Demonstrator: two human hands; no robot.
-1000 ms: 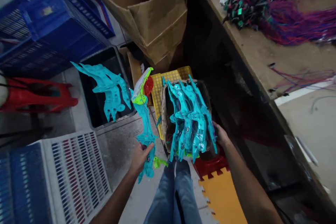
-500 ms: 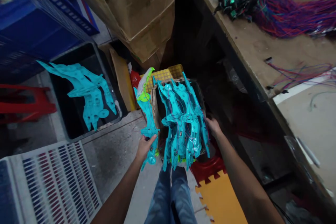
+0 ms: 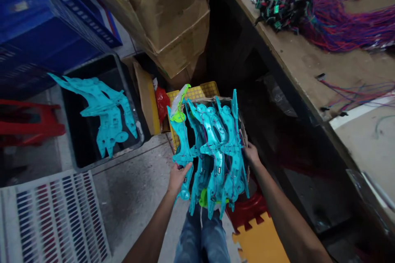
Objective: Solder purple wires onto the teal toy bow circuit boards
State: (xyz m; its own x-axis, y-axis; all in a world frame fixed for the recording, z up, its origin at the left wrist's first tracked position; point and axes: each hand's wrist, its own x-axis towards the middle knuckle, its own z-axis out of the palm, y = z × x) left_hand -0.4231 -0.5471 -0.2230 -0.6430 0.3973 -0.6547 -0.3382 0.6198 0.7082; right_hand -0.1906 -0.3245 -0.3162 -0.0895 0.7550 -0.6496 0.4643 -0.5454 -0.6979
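Note:
My left hand (image 3: 179, 176) is closed on a turquoise plastic shell part (image 3: 181, 137), thumb across its front, at the left side of a box. That part has a lime-green and grey piece (image 3: 178, 104) at its upper end. Several similar turquoise shell parts (image 3: 214, 148) with thin wires stand side by side in the cardboard box (image 3: 245, 133). My right hand (image 3: 252, 153) grips the box's right side; its fingertips are partly hidden. A lime-green piece (image 3: 203, 198) shows low among the parts.
Left stands a black tub (image 3: 69, 131) holding turquoise shells (image 3: 105, 111). Around are a yellow basket (image 3: 211, 88), big carton (image 3: 173, 20), white crate (image 3: 58, 213), red stool (image 3: 29, 123) and orange mat (image 3: 262, 240). Wire bundles (image 3: 342, 24) lie on the right-hand workbench (image 3: 286, 53).
My left hand and its turquoise part have moved right, closer against the box. The parts in the box have shifted and spread slightly toward me. My right hand stays at the box's side.

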